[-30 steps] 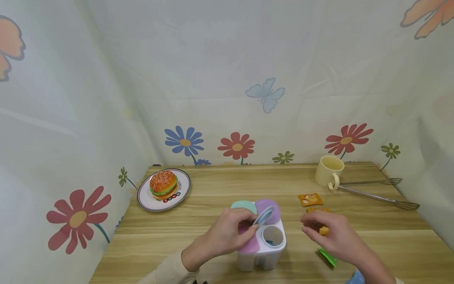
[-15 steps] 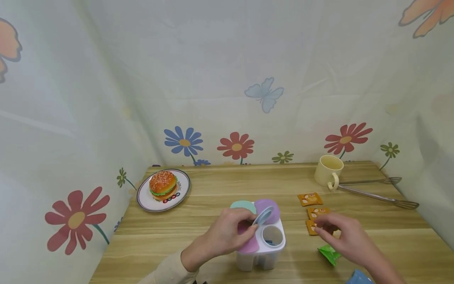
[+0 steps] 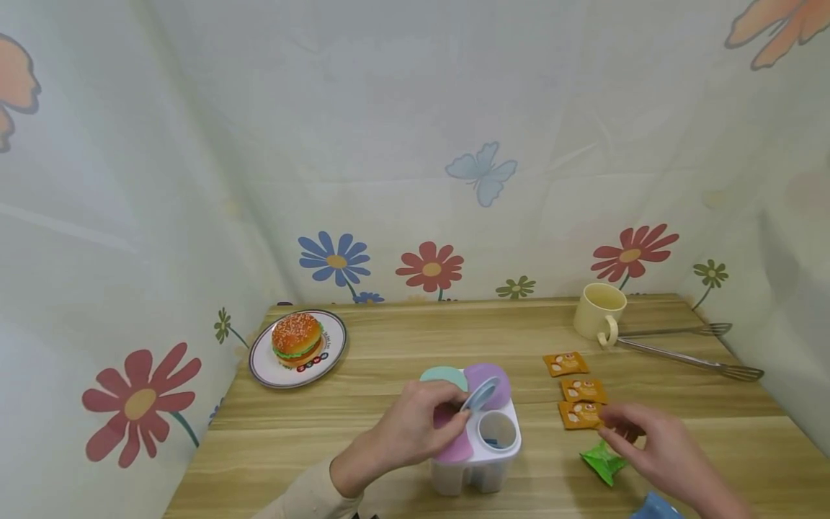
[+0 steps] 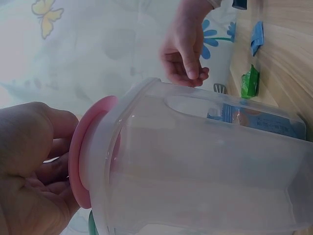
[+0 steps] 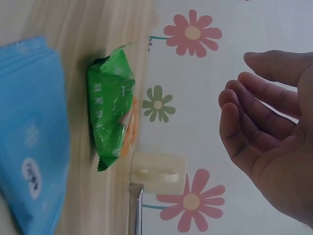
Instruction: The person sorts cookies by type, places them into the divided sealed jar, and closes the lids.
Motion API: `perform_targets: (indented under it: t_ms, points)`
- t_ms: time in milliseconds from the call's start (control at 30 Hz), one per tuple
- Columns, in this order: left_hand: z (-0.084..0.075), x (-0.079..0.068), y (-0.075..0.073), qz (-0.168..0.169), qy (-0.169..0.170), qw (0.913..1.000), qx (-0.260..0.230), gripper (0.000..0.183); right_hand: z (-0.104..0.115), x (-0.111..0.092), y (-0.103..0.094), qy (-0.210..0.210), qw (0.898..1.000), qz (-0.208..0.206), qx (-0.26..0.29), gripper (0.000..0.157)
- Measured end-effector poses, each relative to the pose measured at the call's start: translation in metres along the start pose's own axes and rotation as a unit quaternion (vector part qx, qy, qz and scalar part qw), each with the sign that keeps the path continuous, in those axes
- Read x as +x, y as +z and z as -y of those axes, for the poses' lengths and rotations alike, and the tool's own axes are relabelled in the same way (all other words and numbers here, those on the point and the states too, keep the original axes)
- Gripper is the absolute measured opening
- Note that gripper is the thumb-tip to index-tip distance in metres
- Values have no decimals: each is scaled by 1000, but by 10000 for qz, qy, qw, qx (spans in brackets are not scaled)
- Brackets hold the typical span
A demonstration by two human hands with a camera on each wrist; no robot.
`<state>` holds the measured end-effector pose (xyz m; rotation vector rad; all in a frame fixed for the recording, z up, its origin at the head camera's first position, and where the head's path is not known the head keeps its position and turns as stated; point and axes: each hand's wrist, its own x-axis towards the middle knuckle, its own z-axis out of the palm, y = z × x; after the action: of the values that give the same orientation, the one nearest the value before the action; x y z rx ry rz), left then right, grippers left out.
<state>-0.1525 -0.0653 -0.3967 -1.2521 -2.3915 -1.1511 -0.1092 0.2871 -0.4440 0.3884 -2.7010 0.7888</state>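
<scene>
My left hand (image 3: 415, 425) pinches the raised light blue lid (image 3: 482, 393) of a translucent box (image 3: 476, 476) with a white top. Its other round lids, mint, purple and pink, lie flat. Below the raised lid is an uncovered round opening (image 3: 498, 431) with something blue inside. The left wrist view shows a blue packet (image 4: 264, 122) low inside the box. My right hand (image 3: 664, 450) hovers at the right with fingers loosely bent, holding nothing. Nearest it are a green packet (image 5: 111, 105) and a blue packet (image 5: 34, 137) on the table.
Several orange packets (image 3: 565, 364) lie right of the box. A yellow mug (image 3: 599, 313) stands at the back right, with long metal utensils (image 3: 681, 356) beside it. At the back left, a plate (image 3: 333, 339) bears a burger (image 3: 297, 339). Patterned cloth surrounds the wooden table.
My right hand has moved right and slightly down, away from the box, uncovering the orange packets. The left hand and the light blue lid have stayed in place.
</scene>
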Motion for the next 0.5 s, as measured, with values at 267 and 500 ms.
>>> perform_targets:
  t_ms: [267, 500]
  points:
    - [0, -1, 0, -21, -40, 10000, 29, 6, -7, -9, -2, 396, 9983, 329, -256, 19]
    - [0, -1, 0, -25, 25, 10000, 24, 6, -13, -12, -5, 1103, 9869, 1108, -397, 26]
